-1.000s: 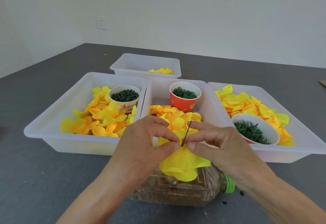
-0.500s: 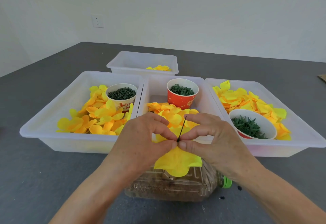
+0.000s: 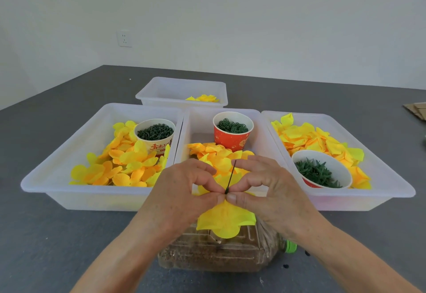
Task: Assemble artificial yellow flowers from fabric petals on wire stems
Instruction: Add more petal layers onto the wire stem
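Yellow fabric petals (image 3: 227,220) hung in a soft cluster between both hands, threaded on a thin dark wire stem (image 3: 231,176) that stood up out of the pinch point, tilted slightly to the right. The left hand (image 3: 184,191) and the right hand (image 3: 265,189) met thumb to thumb, each pinching the petals at the wire's base, fingers curled. They worked above a clear plastic bottle with a green cap (image 3: 221,253) lying on the dark grey tabletop (image 3: 57,235). Behind stood three white plastic trays (image 3: 69,191) of loose petals, each holding a paper cup of small green parts. The risk lay in the thin wire: uneven pressure could bend it, or tear the petal's hole. A loosened pinch would probably let the stacked layers slide or rotate out of alignment.
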